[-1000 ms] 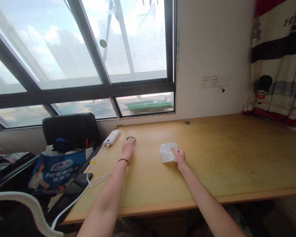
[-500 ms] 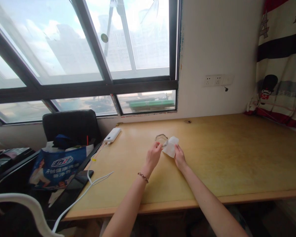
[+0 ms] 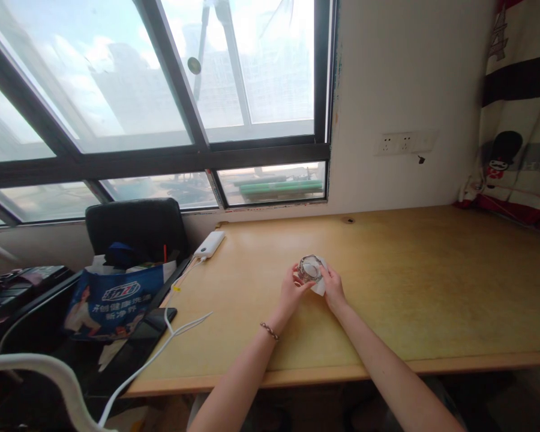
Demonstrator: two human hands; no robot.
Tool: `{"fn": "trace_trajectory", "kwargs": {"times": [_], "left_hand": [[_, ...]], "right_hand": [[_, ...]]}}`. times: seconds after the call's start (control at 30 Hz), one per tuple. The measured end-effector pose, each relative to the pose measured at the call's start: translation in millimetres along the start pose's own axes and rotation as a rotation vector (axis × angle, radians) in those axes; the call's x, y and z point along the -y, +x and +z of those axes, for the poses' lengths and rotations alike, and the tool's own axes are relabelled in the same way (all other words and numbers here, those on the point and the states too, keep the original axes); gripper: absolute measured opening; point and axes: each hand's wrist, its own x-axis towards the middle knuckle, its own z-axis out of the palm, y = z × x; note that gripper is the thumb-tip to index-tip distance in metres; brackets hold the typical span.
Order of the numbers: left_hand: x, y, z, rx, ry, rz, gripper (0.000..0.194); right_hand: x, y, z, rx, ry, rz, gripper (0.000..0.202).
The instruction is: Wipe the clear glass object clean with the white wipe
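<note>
A round clear glass dish (image 3: pixel 309 268) with a dark-looking rim is held above the wooden table (image 3: pixel 400 288), tilted towards the camera. My left hand (image 3: pixel 293 290) wraps its fingers round the dish's left and lower side; a braided bracelet circles that wrist. My right hand (image 3: pixel 333 286) pinches a white tissue (image 3: pixel 319 288) at the dish's right side. Part of the tissue lies behind the dish, and part hangs below it. The right fingertips are at the dish's rim.
A white power bank (image 3: pixel 209 245) with white cables lies at the table's back left. Left of the table, a black chair (image 3: pixel 137 231) holds a blue bag (image 3: pixel 117 303). A dark phone-like slab (image 3: pixel 150 327) rests by the left edge.
My left hand has raised and tilted the dish and now grips round its side. The tissue in my right hand has come against the dish. The view has shifted slightly.
</note>
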Motion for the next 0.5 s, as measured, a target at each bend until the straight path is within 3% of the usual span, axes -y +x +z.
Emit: {"fn": "trace_trajectory", "kwargs": {"times": [0.1,0.23,0.33,0.5], "left_hand": [[0.6,2.5,3.8,0.082,-0.245,-0.123,0.070],[-8.9,1.2,2.0,0.102,-0.407,-0.172,0.072],[-13.7,0.9,-2.1,0.038,-0.365,-0.197,0.071],[-9.6,2.2,-6.1,-0.090,-0.239,-0.178,0.077]], "right_hand": [[4.5,-1.3,0.6,0.006,-0.043,0.016,0.044],[12.9,-5.2,3.6,0.038,-0.051,0.087,0.061],[16.9,-7.5,4.9,0.053,-0.011,0.098,0.065],[18.8,-10.1,3.6,0.084,-0.088,0.094,0.051]]}}
